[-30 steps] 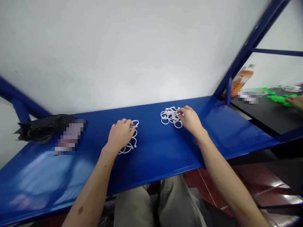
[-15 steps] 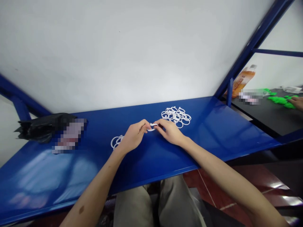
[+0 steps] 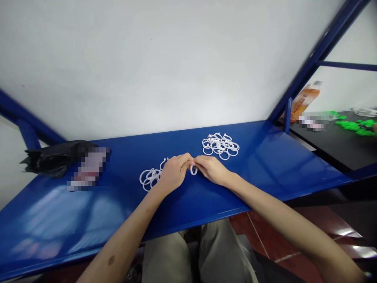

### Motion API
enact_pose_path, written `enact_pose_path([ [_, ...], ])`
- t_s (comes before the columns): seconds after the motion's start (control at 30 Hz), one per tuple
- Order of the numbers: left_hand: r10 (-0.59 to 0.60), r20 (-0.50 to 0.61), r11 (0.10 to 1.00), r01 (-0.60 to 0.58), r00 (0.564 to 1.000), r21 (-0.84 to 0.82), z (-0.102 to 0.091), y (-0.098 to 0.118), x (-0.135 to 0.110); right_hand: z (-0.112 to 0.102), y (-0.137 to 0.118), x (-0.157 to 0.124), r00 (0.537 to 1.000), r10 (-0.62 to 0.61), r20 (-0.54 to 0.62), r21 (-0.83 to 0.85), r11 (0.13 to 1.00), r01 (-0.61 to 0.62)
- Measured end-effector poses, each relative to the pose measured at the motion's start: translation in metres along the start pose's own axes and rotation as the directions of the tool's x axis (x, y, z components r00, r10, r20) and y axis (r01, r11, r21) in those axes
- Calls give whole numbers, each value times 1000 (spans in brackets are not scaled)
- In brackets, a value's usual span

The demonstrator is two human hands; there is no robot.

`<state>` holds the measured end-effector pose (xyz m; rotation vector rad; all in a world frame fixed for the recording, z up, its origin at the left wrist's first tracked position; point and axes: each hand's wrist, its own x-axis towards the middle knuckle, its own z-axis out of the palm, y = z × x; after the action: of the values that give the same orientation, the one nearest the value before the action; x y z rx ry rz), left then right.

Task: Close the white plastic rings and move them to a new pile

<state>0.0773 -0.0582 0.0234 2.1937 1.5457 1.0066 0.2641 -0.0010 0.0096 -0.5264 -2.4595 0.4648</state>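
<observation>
Over the middle of the blue table (image 3: pixel 188 210), my left hand (image 3: pixel 176 171) and my right hand (image 3: pixel 212 169) meet at the fingertips. Both are closed in a pinch on one white plastic ring (image 3: pixel 193 170), which hangs below the fingers; its top is hidden by them. A pile of similar white rings (image 3: pixel 224 155) with small knobs lies beyond my right hand. Beside my left wrist is a smaller group of white rings (image 3: pixel 144 177), partly covered by that hand.
A black plastic bag (image 3: pixel 51 161) and a blurred-out item (image 3: pixel 91 167) lie at the left. On a dark table (image 3: pixel 321 139) at the right are an orange drink bottle (image 3: pixel 306 100) and green pieces (image 3: pixel 353 125). A white wall (image 3: pixel 176 70) stands behind.
My hands have come together at the fingertips, and the ring between them has turned from lying nearly flat to hanging upright. More of the left group of rings shows.
</observation>
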Motion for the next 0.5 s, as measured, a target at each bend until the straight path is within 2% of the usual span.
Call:
enact_pose_path([
  [0.17, 30, 14, 1000, -30, 999, 2, 0, 1, 1, 1, 5, -3, 999, -42, 18, -122, 992, 44],
  [0.3, -52, 6, 998, 52, 999, -25, -5, -1, 6, -6, 13, -1, 998, -6, -65, -187, 982, -6],
  [0.4, -140, -37, 974, 144, 990, 177, -14, -10, 8, -17, 26, -1, 976, 106, -188, -250, 956, -152],
  [0.5, -221, -61, 863, 224, 973, 453, -24, -22, 6, -30, 42, -4, 926, 271, -264, -329, 877, -351],
])
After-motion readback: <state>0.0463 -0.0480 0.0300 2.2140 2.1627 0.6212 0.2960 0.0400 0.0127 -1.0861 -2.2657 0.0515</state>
